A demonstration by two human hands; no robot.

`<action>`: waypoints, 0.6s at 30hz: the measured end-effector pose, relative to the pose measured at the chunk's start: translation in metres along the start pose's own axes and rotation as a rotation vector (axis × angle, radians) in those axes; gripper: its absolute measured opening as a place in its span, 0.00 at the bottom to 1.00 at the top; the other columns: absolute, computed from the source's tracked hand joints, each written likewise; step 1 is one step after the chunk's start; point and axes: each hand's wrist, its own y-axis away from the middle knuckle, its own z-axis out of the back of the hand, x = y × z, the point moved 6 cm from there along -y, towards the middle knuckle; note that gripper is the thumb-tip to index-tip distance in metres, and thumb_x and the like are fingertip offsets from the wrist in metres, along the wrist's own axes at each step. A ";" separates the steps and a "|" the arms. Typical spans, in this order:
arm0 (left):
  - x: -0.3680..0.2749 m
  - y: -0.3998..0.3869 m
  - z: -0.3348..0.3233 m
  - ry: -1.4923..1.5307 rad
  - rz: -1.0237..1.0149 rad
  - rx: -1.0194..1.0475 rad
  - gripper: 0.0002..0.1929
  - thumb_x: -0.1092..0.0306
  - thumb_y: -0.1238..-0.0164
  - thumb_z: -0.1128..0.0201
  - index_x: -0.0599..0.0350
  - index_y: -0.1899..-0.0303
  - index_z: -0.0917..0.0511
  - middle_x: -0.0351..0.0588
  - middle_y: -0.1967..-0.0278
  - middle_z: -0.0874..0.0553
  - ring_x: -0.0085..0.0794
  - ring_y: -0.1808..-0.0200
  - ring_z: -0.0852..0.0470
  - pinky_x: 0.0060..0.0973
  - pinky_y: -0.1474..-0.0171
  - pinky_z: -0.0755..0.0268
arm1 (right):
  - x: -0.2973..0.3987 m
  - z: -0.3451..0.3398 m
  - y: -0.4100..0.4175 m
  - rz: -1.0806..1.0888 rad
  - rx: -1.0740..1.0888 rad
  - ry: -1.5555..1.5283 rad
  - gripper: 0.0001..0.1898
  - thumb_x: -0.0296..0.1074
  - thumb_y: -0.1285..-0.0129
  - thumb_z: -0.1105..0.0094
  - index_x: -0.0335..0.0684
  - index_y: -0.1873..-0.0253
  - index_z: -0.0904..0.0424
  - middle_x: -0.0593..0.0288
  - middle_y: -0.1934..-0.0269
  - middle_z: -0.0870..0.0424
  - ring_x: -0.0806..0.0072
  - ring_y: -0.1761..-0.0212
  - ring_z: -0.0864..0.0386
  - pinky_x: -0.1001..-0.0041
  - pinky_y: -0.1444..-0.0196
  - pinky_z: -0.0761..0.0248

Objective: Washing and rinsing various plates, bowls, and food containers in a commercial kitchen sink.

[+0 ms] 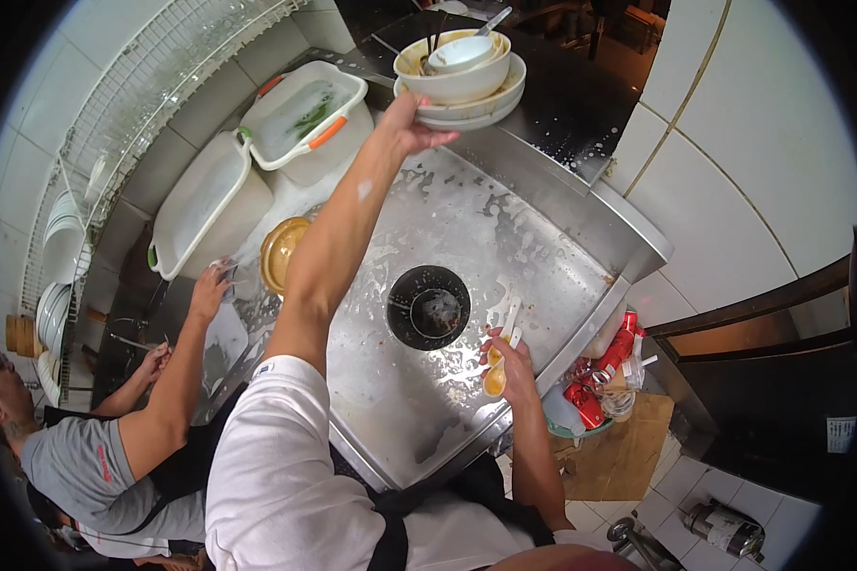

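At the top, my left hand point(418, 123) reaches out and holds the lower edge of a stack of dirty white bowls point(464, 80). A smaller white bowl point(461, 54), a spoon and dark utensils lie inside the upper bowl. My right hand point(515, 367) grips soiled white soup spoons point(495, 377) over the right part of the wet steel sink counter point(371, 371). Between my hands, a round black drain opening point(428, 308) holds some food scraps. A yellow-brown round dish point(280, 251) is partly hidden behind my left forearm.
Two white tubs point(248, 153) of soapy water stand at upper left, below a wire rack point(78, 135) with dishes and glasses. A co-worker in a grey sleeve point(78, 457) works at left. A bin with red cans point(584, 405) stands beside the counter's right edge.
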 end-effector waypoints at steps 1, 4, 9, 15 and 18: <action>0.008 0.014 0.011 0.020 -0.022 0.000 0.31 0.74 0.48 0.49 0.56 0.37 0.37 0.59 0.41 0.30 0.55 0.41 0.27 0.58 0.44 0.27 | -0.001 0.000 0.000 -0.006 0.005 0.001 0.10 0.34 0.34 0.45 0.42 0.50 0.27 0.62 0.69 0.22 0.73 0.75 0.21 0.73 0.82 0.26; 0.030 0.056 0.042 0.045 -0.041 0.023 0.31 0.73 0.51 0.48 0.64 0.39 0.36 0.63 0.45 0.26 0.57 0.45 0.22 0.56 0.48 0.23 | -0.002 -0.001 -0.001 0.002 0.015 -0.010 0.10 0.34 0.34 0.45 0.42 0.49 0.27 0.62 0.69 0.22 0.73 0.76 0.21 0.73 0.83 0.27; 0.069 0.109 0.073 0.075 0.027 -0.007 0.31 0.72 0.49 0.50 0.74 0.39 0.39 0.69 0.46 0.24 0.58 0.48 0.20 0.55 0.44 0.24 | -0.001 0.005 -0.004 -0.028 -0.030 0.063 0.11 0.36 0.34 0.43 0.43 0.49 0.25 0.63 0.70 0.22 0.74 0.76 0.22 0.74 0.83 0.27; 0.126 0.106 0.135 0.033 0.012 -0.137 0.27 0.73 0.49 0.51 0.75 0.44 0.35 0.68 0.52 0.21 0.59 0.55 0.16 0.52 0.54 0.18 | 0.003 -0.003 -0.001 0.019 -0.004 0.110 0.09 0.37 0.33 0.44 0.45 0.51 0.25 0.63 0.70 0.22 0.75 0.75 0.23 0.76 0.81 0.28; 0.150 0.090 0.160 0.043 -0.009 -0.176 0.24 0.73 0.47 0.53 0.74 0.45 0.35 0.67 0.52 0.21 0.57 0.55 0.16 0.52 0.54 0.18 | 0.000 -0.002 -0.001 0.019 -0.006 0.096 0.09 0.37 0.33 0.44 0.44 0.51 0.25 0.62 0.70 0.22 0.75 0.75 0.24 0.76 0.80 0.28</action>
